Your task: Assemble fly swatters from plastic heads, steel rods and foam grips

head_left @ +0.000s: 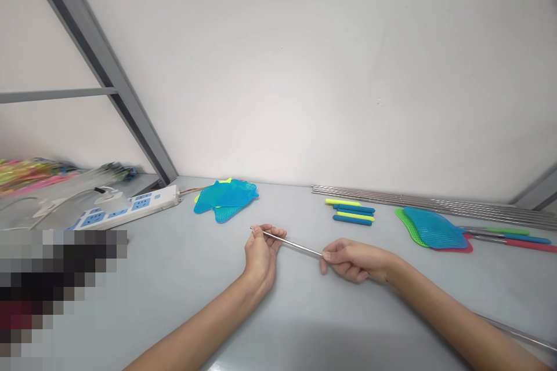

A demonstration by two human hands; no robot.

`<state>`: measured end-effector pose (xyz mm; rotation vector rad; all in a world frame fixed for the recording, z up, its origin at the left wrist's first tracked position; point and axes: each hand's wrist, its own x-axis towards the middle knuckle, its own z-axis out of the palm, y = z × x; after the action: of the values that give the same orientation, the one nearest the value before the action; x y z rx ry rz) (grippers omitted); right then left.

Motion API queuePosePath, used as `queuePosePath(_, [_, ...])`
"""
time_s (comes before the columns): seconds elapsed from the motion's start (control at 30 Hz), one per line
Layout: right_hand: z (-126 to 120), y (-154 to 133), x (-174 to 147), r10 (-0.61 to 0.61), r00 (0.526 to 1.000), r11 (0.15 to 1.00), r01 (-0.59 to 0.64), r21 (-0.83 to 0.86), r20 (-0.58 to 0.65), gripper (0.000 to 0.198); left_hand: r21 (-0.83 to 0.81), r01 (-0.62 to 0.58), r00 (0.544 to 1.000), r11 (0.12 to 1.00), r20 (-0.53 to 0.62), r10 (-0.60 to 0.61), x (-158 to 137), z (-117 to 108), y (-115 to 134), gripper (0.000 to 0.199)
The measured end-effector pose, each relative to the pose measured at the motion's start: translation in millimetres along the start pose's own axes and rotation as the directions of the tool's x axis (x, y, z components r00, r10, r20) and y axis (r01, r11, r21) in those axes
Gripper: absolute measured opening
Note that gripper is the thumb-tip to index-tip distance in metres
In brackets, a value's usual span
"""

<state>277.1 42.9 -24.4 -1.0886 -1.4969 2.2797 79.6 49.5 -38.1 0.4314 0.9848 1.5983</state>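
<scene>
A thin, shiny metal rod [300, 248] runs between my two hands above the grey table. Near its left end, my left hand [261, 252] pinches it between thumb and fingers, palm turned up. Thumb and forefinger of my right hand [348, 259] are closed on the rod farther right. At the lower right, a length of metal rod [522, 335] emerges from behind my right forearm, roughly in line with the held one; I cannot tell whether they are one piece. Closest beyond my hands are blue fly swatter heads [230, 197] and blue and yellow handle sleeves [354, 215].
Several metal rods [418, 203] lie along the wall. Fly swatters [435, 229] with coloured handles rest at the right. A white power strip [152, 203] with cables is at the left, near bundled colourful items [35, 177]. A grey metal frame [126, 87] rises behind.
</scene>
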Motion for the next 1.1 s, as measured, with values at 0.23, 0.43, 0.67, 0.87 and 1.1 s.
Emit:
queuePosePath(0.23, [-1,-1,-1,0.005,1.000,1.000,-0.005,0.002,0.004,0.023,-0.001,0.004,1.000,1.000,0.002,-0.004,-3,1,0,0.028])
queuePosePath(0.43, [0,-2,-1,0.005,1.000,1.000,-0.005,0.002,0.004,0.023,0.012,0.018,1.000,1.000,0.025,-0.018,-7,2,0,0.027])
queuePosePath(0.67, [0,-2,-1,0.004,1.000,1.000,-0.004,0.002,0.004,0.023,0.035,0.033,0.999,0.999,0.043,-0.034,-9,2,-1,0.025])
queuePosePath(0.87, [0,-2,-1,0.009,1.000,1.000,-0.009,0.004,0.006,0.023,0.018,0.043,0.998,0.999,0.044,-0.044,-10,2,-1,0.025])
queuePosePath(1.1, [0,-2,-1,0.010,1.000,1.000,-0.010,0.004,0.005,0.023,0.013,0.048,0.997,0.999,0.054,-0.049,-13,3,-1,0.025])
